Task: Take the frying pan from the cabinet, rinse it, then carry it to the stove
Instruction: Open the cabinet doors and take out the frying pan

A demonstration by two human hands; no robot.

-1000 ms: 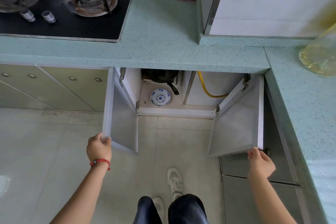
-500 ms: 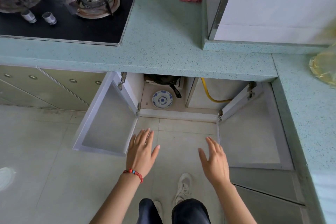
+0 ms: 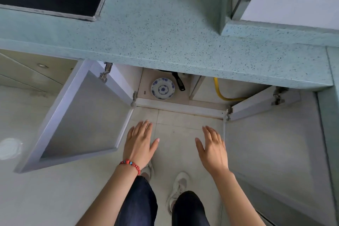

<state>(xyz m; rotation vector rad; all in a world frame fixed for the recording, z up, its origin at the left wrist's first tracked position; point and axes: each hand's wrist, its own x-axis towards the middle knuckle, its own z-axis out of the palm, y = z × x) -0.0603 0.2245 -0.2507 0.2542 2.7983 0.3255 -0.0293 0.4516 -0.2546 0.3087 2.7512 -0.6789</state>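
Retrieval step: with both cabinet doors open, the left hand (image 3: pixel 140 142) and right hand (image 3: pixel 212 147) hover spread and empty below the blue-patterned plate (image 3: pixel 162 88); the frying pan (image 3: pixel 178 82), just beside the plate, presumably demands a deeper reach.

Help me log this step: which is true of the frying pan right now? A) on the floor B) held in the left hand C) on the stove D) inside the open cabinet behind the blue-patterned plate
D: the frying pan lies in the cabinet behind the plate, its handle showing; both hands are empty.
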